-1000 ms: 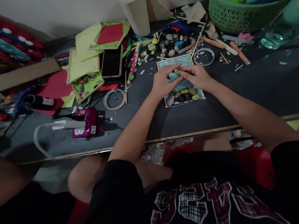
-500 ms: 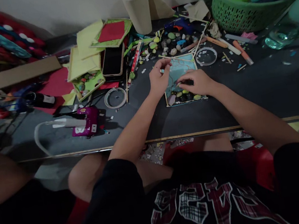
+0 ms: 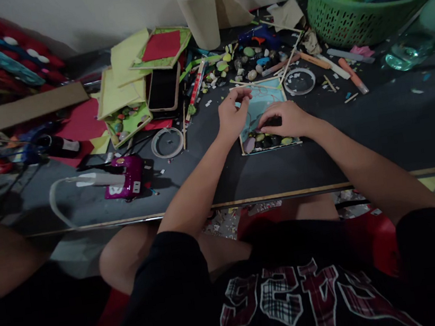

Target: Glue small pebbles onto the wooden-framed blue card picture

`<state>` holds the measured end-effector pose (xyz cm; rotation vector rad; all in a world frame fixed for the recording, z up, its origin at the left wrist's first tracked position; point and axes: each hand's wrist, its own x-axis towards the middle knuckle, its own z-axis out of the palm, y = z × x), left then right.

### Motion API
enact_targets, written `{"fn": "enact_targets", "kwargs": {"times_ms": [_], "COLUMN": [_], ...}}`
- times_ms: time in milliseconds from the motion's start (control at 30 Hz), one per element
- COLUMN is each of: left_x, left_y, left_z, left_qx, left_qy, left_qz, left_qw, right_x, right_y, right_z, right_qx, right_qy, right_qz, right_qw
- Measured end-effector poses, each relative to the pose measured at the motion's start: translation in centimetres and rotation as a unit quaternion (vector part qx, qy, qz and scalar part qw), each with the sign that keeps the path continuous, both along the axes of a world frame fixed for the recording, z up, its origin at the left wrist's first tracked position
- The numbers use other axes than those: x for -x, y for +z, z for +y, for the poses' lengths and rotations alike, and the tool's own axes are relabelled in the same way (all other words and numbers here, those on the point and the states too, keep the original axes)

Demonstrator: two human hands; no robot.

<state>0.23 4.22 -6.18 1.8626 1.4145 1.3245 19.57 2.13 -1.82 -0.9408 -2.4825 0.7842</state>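
Observation:
A shallow picture frame [image 3: 297, 142] with a light blue backing [image 3: 266, 94] lies on the dark table. Pebbles [image 3: 275, 140] in black, green and grey line its near side, and thin curved lines mark the blue. My left hand [image 3: 231, 112] rests at the frame's left side, fingers bent over the blue backing, thumb and forefinger apart. My right hand [image 3: 286, 119] reaches in from the right, its fingertips pinched together low over the pebbles. Whatever sits between those fingertips is too small to make out. A thin stick [image 3: 257, 83] lies across the far edge.
Loose pebbles [image 3: 242, 63], a blue glue gun [image 3: 259, 35] and a green basket [image 3: 346, 17] stand behind. Tape rolls [image 3: 300, 81] flank the frame. Leftward are a phone [image 3: 165, 88], a purple power adapter [image 3: 128, 177] and paper [image 3: 129, 57]. A bottle [image 3: 407, 50] stands right. Another person's arm [image 3: 0, 250] shows left.
My right fingertips have shifted slightly down and left, closer to the pebbles, and the small light thing at them no longer shows. My left hand has barely moved.

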Motion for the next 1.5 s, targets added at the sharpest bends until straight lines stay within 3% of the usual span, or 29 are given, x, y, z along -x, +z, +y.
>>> {"fn": "enact_targets", "kwargs": {"times_ms": [567,833,1067,1300,1400,1500], "left_x": [-0.1,0.1,0.3,1.1,1.8,2.2], "left_y": [0.5,0.0,-0.6,-0.7,-1.0,-0.8], "left_z": [-0.4,0.0,0.3,0.5,1.0,1.1], "left_qx": [0.023,0.036,0.015,-0.015,-0.023,-0.029], "left_qy": [0.002,-0.019,-0.006,0.034,0.052,0.062], "left_qz": [-0.008,0.044,0.159,0.154,0.163,0.173], "left_qw": [1.000,0.998,0.987,0.987,0.985,0.983], "right_x": [0.3,0.1,0.3,-0.2,-0.7,-1.8], "right_y": [-0.8,-1.4,0.6,1.1,1.3,1.5], "right_z": [0.3,0.8,-0.2,-0.2,0.0,0.6], "right_qx": [-0.078,-0.079,-0.142,-0.159,-0.156,-0.155], "right_qy": [0.034,0.042,0.089,0.108,0.050,-0.110], "right_qz": [-0.019,-0.003,-0.150,-0.207,-0.161,-0.118], "right_qw": [0.996,0.996,0.974,0.959,0.973,0.975]}}
